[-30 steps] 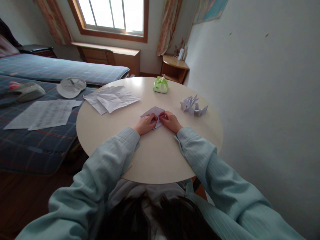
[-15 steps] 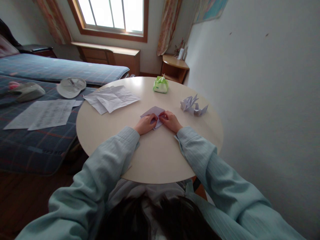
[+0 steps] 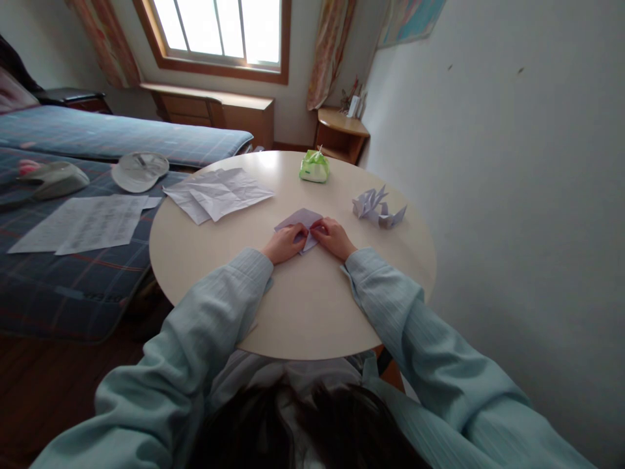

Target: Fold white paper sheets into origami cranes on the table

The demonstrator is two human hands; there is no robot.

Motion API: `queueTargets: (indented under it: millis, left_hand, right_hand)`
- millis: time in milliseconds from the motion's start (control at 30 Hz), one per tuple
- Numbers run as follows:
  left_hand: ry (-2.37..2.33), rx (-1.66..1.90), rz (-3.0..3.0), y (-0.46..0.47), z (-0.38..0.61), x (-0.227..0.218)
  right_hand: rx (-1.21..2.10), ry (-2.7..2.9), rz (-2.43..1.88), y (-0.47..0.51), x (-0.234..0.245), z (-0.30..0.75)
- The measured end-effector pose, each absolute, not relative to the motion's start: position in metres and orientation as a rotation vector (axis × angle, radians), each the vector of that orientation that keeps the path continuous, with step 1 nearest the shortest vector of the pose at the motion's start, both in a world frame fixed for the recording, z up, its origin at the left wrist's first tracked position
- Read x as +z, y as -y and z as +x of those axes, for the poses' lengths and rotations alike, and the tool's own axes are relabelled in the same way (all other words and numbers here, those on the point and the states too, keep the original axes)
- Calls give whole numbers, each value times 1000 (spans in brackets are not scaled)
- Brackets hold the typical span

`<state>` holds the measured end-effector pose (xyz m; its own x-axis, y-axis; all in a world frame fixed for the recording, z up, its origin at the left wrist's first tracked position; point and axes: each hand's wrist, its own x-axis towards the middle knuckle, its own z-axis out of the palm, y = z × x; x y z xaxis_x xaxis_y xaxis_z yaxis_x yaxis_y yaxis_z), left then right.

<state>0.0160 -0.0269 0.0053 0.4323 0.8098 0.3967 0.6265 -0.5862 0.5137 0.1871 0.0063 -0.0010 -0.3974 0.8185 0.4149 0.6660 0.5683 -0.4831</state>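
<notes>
Centrally, well inboard of every edge of the round bench [image 3: 303, 306], lies the folded sheet [image 3: 301, 216]. The left hand [image 3: 284, 242] has its fingers clamped on the left side of the folded sheet; the right hand [image 3: 334, 238] has its fingers clamped on the right side. Loose creased papers [image 3: 229, 195] overlap the far-left edge. A green packet [image 3: 314, 167] sits near the far edge; folded paper figures [image 3: 370, 203] stand toward the right edge.

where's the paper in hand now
In the head view, the folded paper is on the round table, between the left hand and right hand, left of the pointed paper shapes.
</notes>
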Motion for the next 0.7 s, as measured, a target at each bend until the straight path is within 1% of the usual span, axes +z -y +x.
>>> queueTargets:
  millis: [700]
  left_hand:
    - [-1234, 898, 2409, 27, 16, 5]
  right_hand:
    - [314, 2174, -1155, -9, -5, 188]
